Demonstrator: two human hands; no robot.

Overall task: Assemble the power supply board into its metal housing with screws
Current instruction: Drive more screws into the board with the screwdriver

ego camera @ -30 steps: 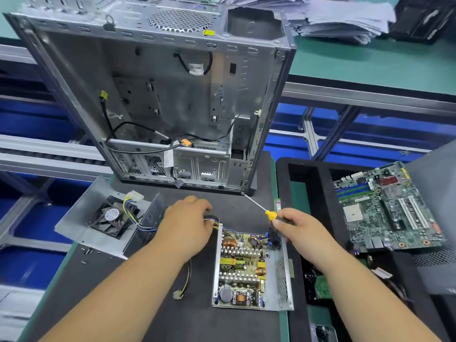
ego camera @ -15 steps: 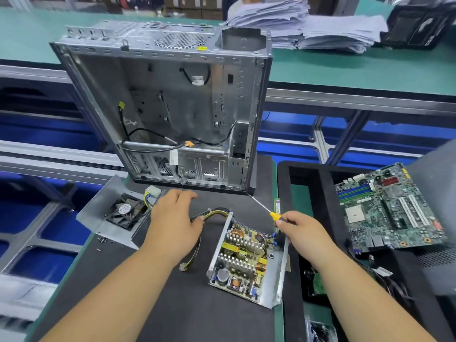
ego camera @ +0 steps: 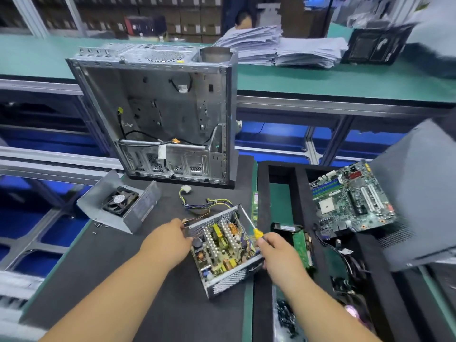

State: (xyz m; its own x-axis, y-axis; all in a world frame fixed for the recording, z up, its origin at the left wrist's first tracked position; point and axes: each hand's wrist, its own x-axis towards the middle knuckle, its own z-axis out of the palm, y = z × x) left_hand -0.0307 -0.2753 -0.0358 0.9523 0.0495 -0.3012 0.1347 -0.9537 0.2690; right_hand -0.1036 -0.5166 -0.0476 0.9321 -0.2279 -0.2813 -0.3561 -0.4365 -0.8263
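The power supply board (ego camera: 223, 245), crowded with heat sinks and yellow parts, sits inside its open perforated metal housing (ego camera: 229, 280) on the dark mat, turned at an angle. My left hand (ego camera: 170, 243) grips the housing's left wall. My right hand (ego camera: 278, 253) holds a screwdriver (ego camera: 249, 222) with a yellow collar, its shaft pointing up and left over the board, and also touches the housing's right edge. A bundle of yellow and black wires (ego camera: 209, 204) runs out behind the housing. The housing's cover with a black fan (ego camera: 121, 201) lies to the left.
An open computer case (ego camera: 158, 114) stands upright behind. Small loose screws (ego camera: 98, 227) lie by the fan cover. A black foam tray (ego camera: 283, 174) on the right holds a motherboard (ego camera: 350, 198), a green card (ego camera: 302, 245) and cables. Paper stacks (ego camera: 283, 45) lie on the far bench.
The housing with the board has been rotated and pulled nearer to me, both hands now at its sides. My view has lifted, so the far bench and shelves show.
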